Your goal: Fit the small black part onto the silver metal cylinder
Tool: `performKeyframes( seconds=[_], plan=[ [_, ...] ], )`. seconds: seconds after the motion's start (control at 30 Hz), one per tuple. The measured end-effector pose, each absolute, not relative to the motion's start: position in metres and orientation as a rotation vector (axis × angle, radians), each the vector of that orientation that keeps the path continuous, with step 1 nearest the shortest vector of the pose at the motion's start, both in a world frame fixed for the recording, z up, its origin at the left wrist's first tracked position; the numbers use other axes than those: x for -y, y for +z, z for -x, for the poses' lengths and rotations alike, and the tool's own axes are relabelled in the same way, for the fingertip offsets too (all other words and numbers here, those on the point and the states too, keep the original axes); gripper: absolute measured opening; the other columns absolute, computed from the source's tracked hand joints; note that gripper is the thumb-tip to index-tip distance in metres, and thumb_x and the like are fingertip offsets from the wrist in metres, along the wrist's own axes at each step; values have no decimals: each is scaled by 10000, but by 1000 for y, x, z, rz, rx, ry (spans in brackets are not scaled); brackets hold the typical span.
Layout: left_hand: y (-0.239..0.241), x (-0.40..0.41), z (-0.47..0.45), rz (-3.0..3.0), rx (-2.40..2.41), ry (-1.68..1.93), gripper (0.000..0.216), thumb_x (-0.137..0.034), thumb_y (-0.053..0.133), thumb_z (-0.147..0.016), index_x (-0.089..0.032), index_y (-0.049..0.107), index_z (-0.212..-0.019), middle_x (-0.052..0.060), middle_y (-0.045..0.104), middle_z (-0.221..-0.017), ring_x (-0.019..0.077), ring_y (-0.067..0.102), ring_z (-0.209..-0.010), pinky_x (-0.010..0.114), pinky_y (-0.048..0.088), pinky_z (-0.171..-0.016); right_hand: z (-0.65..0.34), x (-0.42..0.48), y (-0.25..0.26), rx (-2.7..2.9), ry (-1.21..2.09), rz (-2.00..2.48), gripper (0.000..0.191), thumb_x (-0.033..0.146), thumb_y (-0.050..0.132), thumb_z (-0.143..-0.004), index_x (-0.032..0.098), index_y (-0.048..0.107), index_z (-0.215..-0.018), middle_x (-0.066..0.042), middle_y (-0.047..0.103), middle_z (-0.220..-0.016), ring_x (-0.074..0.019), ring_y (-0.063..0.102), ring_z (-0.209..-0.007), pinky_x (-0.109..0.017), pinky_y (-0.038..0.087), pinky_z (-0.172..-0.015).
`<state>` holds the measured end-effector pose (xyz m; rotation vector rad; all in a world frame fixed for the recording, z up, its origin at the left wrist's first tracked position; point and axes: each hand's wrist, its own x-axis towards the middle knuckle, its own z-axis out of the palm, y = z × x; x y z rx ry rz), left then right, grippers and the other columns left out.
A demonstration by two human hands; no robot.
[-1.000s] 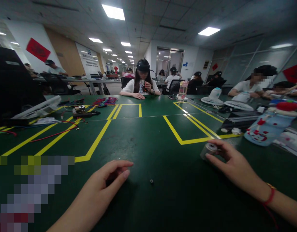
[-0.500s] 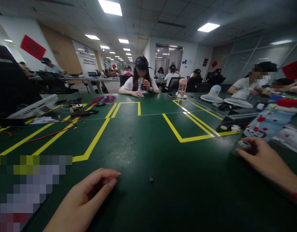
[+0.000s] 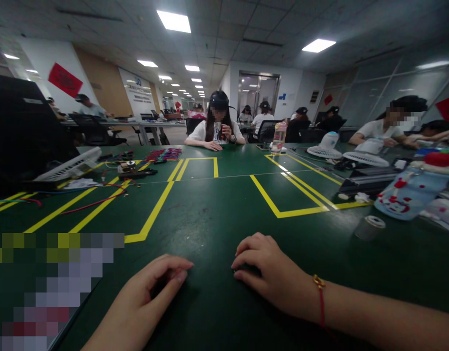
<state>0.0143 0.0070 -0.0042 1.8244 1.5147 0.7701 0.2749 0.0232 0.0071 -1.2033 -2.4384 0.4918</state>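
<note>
My left hand (image 3: 151,292) rests on the green table (image 3: 210,214) at the lower middle. Its fingers are curled loosely inward, and what lies under them is hidden. My right hand (image 3: 268,273), with a red cord at the wrist, lies just to its right, fingers bent and fingertips pressed down on the table. Nothing shows beneath them. A small grey cylinder with a white top (image 3: 369,226) stands alone on the table, to the right of my right hand and apart from it.
Yellow tape lines (image 3: 151,214) mark boxes on the table. A blue bottle with red spots (image 3: 410,192) and white fans (image 3: 328,146) lie at the right. Red wires and small parts (image 3: 129,168) sit at the left. A person (image 3: 217,129) sits across, with others at the right.
My right hand let go of the grey cylinder at the right and swung left to where a small black part lay. That part no longer shows. The left hand barely moved.
</note>
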Motion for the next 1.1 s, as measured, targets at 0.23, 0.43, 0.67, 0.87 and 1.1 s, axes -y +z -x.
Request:
performKeyframes(
  seconds=[0.23,0.43,0.67,0.87,1.1],
  plan=[
    [-4,-6,-16,-1828,-1498,756,209,-371,506,-881,-280,678,-958,11,708,-927,237,673,-888,329,530,-781,-354,-23,25,2234,348,1382,215,373,498,-881,216,610,-977,-39,584,-1053,-145,532,-978,-302,436,-875],
    [-9,-6,-18,-1850,-1496,759,200,-360,509,-887,-279,672,-970,12,702,-918,240,666,-893,341,528,-781,-495,-29,50,1567,-75,2050,316,464,527,-835,211,614,-1003,-59,628,-1012,-187,577,-849,-333,430,-737],
    [-3,-3,-16,-1856,-1517,750,186,-391,538,-879,-286,677,-946,6,710,-937,240,670,-903,331,524,-796,-540,-18,54,1453,280,2223,340,500,554,-815,226,657,-987,-67,649,-1020,-180,615,-837,-340,433,-792],
    [-4,-4,-16,-1848,-1506,785,184,-371,544,-874,-291,690,-951,-2,714,-904,227,675,-870,302,530,-756,-555,-24,46,1375,201,2265,351,484,619,-771,248,677,-1024,-63,645,-1071,-191,617,-850,-363,433,-782],
    [-4,-2,-16,-1862,-1510,801,187,-360,537,-869,-291,696,-940,-2,720,-912,224,677,-872,306,531,-759,-551,-21,47,1420,259,2272,377,528,561,-805,260,680,-1043,-58,637,-1085,-177,603,-899,-351,423,-826]
  ],
)
